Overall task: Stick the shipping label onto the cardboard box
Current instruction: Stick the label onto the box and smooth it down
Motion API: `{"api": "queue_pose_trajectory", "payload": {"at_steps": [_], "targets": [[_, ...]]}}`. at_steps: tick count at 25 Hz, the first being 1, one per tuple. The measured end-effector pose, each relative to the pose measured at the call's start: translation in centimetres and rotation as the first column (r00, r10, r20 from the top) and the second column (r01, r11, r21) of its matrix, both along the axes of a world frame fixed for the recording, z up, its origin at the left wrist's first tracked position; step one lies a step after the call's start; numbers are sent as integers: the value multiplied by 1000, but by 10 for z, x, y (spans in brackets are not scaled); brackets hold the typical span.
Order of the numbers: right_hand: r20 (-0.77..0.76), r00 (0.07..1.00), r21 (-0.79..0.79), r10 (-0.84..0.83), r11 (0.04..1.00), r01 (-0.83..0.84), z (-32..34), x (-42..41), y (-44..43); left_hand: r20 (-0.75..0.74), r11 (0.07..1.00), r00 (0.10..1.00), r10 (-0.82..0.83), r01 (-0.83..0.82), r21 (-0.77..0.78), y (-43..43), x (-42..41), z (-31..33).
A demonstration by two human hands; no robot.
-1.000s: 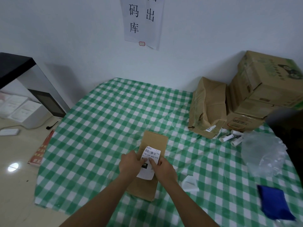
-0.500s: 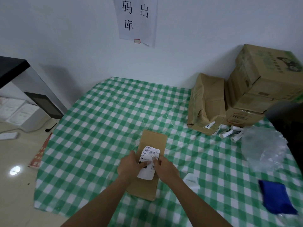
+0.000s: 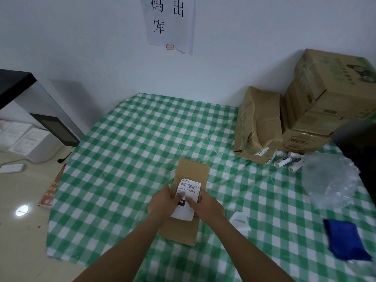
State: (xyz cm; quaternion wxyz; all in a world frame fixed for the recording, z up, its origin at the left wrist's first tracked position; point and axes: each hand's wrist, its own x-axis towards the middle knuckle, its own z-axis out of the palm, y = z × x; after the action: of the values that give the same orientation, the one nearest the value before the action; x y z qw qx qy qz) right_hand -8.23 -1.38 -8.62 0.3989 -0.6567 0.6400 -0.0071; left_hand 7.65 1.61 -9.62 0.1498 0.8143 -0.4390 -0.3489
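Note:
A flat brown cardboard box [image 3: 192, 169] lies lengthwise on the green-checked tablecloth [image 3: 126, 159] in front of me. A white shipping label [image 3: 188, 189] with a barcode lies on the box's top. My left hand [image 3: 162, 202] rests on the label's left side, thumb pressing on the paper. My right hand [image 3: 209, 206] covers the label's right edge, with a finger pressing near the label's middle. The lower part of the label and the box's middle are partly hidden by both hands.
A crumpled brown package [image 3: 258, 127] and stacked cardboard boxes [image 3: 325, 98] stand at the back right. Small white tubes [image 3: 284, 160], a clear plastic bag [image 3: 331, 180] and a blue cloth [image 3: 345, 241] lie at the right. A white backing scrap [image 3: 241, 218] lies beside my right arm.
Both hands stay on the label; the fingers have shifted slightly along it, pressing it down. The box has not moved.

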Motion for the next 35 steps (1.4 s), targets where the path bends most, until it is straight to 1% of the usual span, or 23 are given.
{"api": "queue_pose_trajectory", "payload": {"at_steps": [6, 11, 17, 19, 22, 25, 32, 35], "targets": [[-38, 999, 6, 3, 1000, -3, 2, 2, -1, 47, 999, 997, 53, -53, 8, -2, -8, 4], [2, 1000, 9, 3, 1000, -3, 6, 1, 1, 4, 997, 998, 64, -63, -36, 0, -6, 1], [-13, 1000, -7, -8, 1000, 8, 5, 1, 1, -3, 998, 999, 36, -36, -59, 7, -5, 2], [-21, 1000, -14, -9, 1000, 9, 4, 0, 1, 34, 998, 999, 5, -3, -65, 11, -8, 2], [-13, 1000, -11, -10, 1000, 10, 4, 1, 2, 154, 999, 988, -17, 24, -45, 16, -15, 4], [-2, 1000, -24, -14, 1000, 14, 4, 2, 3, 199, 999, 980, -16, 26, -48, 18, -19, 5], [25, 1000, 4, -12, 1000, 12, 6, 1, 3, 178, 997, 984, -30, 42, -65, 22, -17, 4], [36, 999, -4, -15, 1000, 16, 6, 0, 3, 116, 994, 993, -23, 35, -102, 24, -13, 2]]}}
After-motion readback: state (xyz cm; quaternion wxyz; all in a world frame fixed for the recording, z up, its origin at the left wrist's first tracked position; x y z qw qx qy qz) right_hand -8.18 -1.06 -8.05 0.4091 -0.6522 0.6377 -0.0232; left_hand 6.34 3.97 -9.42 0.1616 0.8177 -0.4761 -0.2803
